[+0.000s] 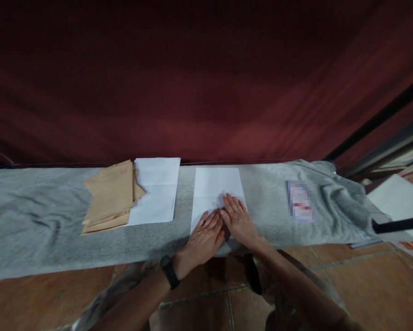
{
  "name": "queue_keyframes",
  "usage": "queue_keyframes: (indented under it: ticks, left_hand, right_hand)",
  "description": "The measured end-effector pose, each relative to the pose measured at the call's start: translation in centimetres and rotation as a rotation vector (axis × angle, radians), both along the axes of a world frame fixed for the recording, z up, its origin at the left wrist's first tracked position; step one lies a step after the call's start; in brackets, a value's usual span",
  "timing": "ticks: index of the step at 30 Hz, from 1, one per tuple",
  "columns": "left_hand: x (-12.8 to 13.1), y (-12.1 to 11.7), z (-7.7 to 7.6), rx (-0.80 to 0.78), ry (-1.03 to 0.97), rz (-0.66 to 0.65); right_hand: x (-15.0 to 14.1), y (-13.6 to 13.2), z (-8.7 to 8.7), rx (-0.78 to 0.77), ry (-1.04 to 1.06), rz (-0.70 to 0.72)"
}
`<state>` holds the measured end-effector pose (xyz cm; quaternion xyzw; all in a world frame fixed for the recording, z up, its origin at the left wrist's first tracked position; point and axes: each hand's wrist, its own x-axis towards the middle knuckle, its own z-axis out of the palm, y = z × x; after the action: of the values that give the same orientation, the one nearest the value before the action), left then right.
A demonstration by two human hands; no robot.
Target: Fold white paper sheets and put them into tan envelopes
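A creased sheet of white paper (pixel 216 181) lies on the grey cloth in front of me. My left hand (pixel 206 234) rests flat on its lower part, fingers stretched out. Beside it, my right hand (pixel 239 218) presses flat near the sheet's right edge, its fingers extended too. The two hands meet near the thumbs, and they cover much of the sheet's near end. To the left, a stack of white paper (pixel 158 184) lies partly under a pile of brown envelopes (pixel 113 191).
Grey cloth (pixel 48 225) covers the long, narrow surface, wrinkled at both ends. A pixelated flat item (pixel 301 202) lies on the right. Behind hangs a dark red curtain (pixel 206 92). Black bars (pixel 399 224) and papers (pixel 397 202) stand at the far right, above the tiled floor (pixel 375 280).
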<state>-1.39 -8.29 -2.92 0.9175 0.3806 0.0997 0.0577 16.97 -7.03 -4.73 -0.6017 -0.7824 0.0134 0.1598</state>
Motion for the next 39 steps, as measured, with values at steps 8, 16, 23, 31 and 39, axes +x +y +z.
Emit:
queue_keyframes:
  ticks: [8,16,23,31,39]
  left_hand:
    - [0.7,1.3,-2.3,0.119,-0.006,0.208]
    - [0.3,0.6,-3.1,0.132,0.008,0.361]
    - [-1.0,3.6,-0.9,0.016,-0.009,0.581]
    - [-1.7,4.9,1.4,-0.021,0.014,0.567]
    - [0.9,3.3,0.0,0.129,-0.031,0.351]
  right_hand:
    - [-1.3,-0.2,-0.7,0.03,-0.054,0.071]
    - [1.3,-0.1,-1.4,0.102,-0.111,-0.078]
    - [2.8,0.3,-1.4,0.04,-0.136,-0.129]
    - [0.9,0.4,-1.2,0.049,-0.08,-0.045]
    - [-0.4,0.1,-1.3,0.035,-0.108,-0.033]
